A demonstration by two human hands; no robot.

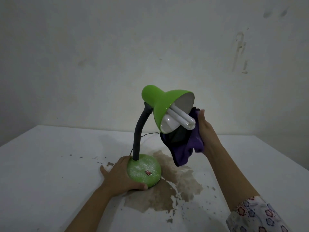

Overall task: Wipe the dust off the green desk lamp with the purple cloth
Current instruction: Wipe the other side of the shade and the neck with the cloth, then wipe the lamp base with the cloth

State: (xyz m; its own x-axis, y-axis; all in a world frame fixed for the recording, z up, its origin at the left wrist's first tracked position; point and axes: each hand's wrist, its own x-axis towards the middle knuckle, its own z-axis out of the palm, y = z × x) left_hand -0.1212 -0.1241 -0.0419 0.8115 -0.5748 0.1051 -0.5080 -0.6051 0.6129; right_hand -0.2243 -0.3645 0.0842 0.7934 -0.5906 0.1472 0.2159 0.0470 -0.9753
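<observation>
While the left hand (119,175) curls its fingers and thumb round the edge of the lamp's base (144,170), which is speckled with white dust, the right hand (206,133) grips a bunched purple cloth (184,148) just beside the bulb (181,118), under the open side of the green shade (160,101). A dark bendy neck (139,133) joins base and shade. It all sits on a white table (50,164) with a brown stain (167,190) round the base.

White table (50,164), brown-stained, perhaps peeling, bears the green desk lamp (143,171)
</observation>
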